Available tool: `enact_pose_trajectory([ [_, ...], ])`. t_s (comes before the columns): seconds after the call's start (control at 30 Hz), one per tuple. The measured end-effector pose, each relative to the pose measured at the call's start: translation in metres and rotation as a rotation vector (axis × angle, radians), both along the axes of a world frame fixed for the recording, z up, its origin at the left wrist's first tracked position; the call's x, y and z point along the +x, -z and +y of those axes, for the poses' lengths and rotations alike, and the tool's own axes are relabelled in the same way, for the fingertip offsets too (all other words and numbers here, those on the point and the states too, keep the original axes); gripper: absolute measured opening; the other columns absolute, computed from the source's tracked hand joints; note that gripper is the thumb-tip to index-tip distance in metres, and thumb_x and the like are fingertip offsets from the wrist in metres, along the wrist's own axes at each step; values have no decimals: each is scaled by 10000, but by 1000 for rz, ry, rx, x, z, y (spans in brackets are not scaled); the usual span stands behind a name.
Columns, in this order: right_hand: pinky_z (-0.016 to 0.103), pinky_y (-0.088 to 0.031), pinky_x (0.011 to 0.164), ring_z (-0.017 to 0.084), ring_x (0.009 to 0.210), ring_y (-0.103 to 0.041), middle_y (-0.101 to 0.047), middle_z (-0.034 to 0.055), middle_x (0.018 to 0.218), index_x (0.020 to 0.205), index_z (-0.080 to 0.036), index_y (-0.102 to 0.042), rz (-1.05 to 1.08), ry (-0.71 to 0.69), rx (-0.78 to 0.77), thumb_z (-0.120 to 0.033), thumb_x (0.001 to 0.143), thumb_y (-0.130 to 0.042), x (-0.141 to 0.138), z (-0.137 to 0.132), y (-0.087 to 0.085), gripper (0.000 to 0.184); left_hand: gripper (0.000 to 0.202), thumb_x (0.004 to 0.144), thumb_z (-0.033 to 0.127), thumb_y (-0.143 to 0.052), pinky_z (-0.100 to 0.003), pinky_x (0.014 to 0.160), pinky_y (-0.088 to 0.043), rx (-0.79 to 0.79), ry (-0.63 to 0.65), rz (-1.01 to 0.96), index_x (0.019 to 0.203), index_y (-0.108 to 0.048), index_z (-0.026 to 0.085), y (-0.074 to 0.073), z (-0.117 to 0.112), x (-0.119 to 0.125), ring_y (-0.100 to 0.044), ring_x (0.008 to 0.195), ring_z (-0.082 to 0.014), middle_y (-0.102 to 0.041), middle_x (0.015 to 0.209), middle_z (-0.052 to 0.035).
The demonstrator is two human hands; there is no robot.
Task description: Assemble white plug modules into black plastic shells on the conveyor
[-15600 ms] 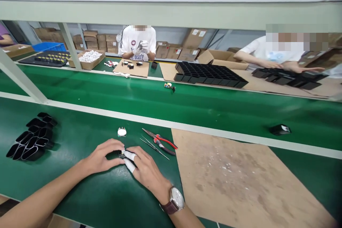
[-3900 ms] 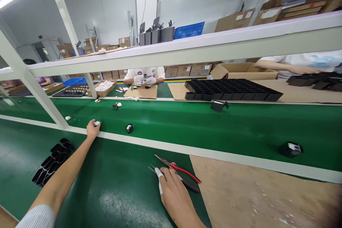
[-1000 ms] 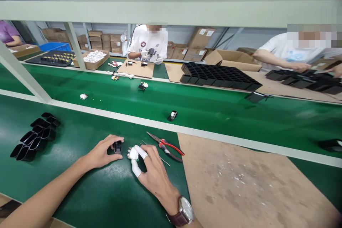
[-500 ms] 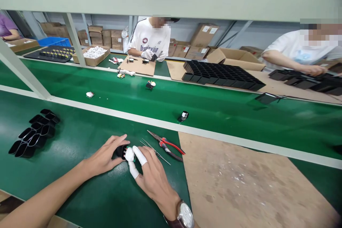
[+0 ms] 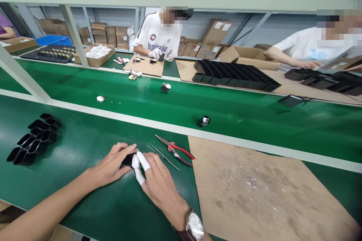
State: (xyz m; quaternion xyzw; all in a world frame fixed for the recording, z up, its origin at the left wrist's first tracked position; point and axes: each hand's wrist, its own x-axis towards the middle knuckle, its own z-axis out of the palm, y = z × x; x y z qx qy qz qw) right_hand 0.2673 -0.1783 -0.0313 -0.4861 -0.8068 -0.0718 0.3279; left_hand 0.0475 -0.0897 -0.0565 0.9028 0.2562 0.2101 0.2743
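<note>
My left hand (image 5: 111, 166) is wrapped round a black plastic housing (image 5: 128, 160), held just over the green bench. White finger cots cover the thumb and index finger of my right hand (image 5: 161, 182). Those fingers pinch a small circuit board with a white blob (image 5: 135, 161) at the open end of the housing. The board sits partly inside; its inner portion is hidden. Just beyond my right hand lie metal tweezers (image 5: 164, 157) and long-nose pliers (image 5: 174, 150) with red and black handles.
Several black housings (image 5: 36, 139) stand at the left. A cardboard sheet (image 5: 249, 192) covers the bench at right. Beyond a white rail (image 5: 113, 115), a green belt (image 5: 141, 99) carries small assemblies. Two co-workers sit opposite, near a block of black housings (image 5: 234, 77). A slanted post (image 5: 31, 71) rises at left.
My right hand has moved slightly left, and the circuit board is deeper in the housing; the red bits between them no longer show. Pieces on the belt have shifted right.
</note>
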Motion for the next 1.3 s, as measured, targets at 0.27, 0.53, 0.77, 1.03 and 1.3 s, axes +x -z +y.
enact_pose_trajectory([
  [0.27,466,-625,857,285,1097,-636,-681,142,1301,1167,-201,-598,257,-130,-37,-74,988,-628,8,1,10,222,812,1013,244,-677,-503,1125,-527,-194,14,-72,1658,-198,357,-5,-2,2,-546,1362,-269,-624,1474,-95],
  [0.53,500,-611,904,303,1151,-633,-670,151,1290,1155,-187,-630,209,-108,-147,-217,1015,-656,-4,4,13,146,690,1007,242,-663,-484,1127,-540,-204,9,-138,1604,-327,324,4,-1,-1,-591,1325,-266,-631,1417,-107],
  [0.77,520,-612,955,303,1196,-636,-652,149,1320,1301,-199,-617,222,-111,-153,-189,993,-651,-2,5,9,310,771,983,222,-692,-526,1196,-480,-313,-12,-131,1628,-280,313,1,0,-4,-591,1408,-273,-605,1503,-136],
  [1.03,524,-593,1075,300,1311,-624,-624,168,1436,1489,-184,-498,251,-94,-134,-192,986,-669,5,5,16,531,495,912,313,-716,-480,1089,-567,-195,-173,-40,1398,-653,248,-37,118,-9,-645,1345,-292,-660,1471,-117],
  [1.3,454,-583,1103,247,1324,-612,-629,150,1434,1507,-177,-461,258,-164,-193,-102,1021,-581,1,4,15,506,495,849,355,-764,-592,1214,-366,9,-589,-65,1294,-694,152,-19,213,34,-507,1428,-399,-662,1432,-181],
])
